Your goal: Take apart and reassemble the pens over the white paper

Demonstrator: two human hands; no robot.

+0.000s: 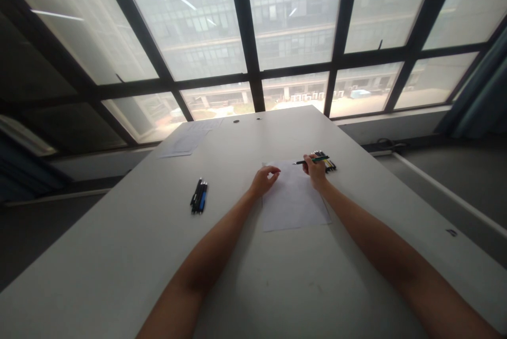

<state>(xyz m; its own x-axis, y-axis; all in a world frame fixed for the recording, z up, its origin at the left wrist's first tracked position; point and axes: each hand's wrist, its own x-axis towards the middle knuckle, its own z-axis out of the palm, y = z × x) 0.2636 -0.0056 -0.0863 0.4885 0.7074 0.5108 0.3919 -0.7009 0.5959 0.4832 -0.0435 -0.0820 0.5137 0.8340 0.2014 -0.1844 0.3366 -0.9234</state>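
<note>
The white table [142, 244] supports a paper sheet [295, 207]. The left hand [263, 181] is at its left edge, thumb and index finger slightly apart. The right hand [316, 172] is at its right side. Grouped pens lie at left [199, 196] and right [330, 165] (the latter partly hidden). Thumb and fingers pinch one pen [300, 162] over the sheet's far part. Progress: pen gripped; marks made or outstanding are indiscernible.

Right of centre in my head view, the right hand [314, 168] holds a green-and-black pen [321, 159] over white paper [297, 201]. I see the left hand [265, 180] at the paper's upper-left edge, pens [198, 196] left of centre, and windows [295, 11] across the top.
</note>
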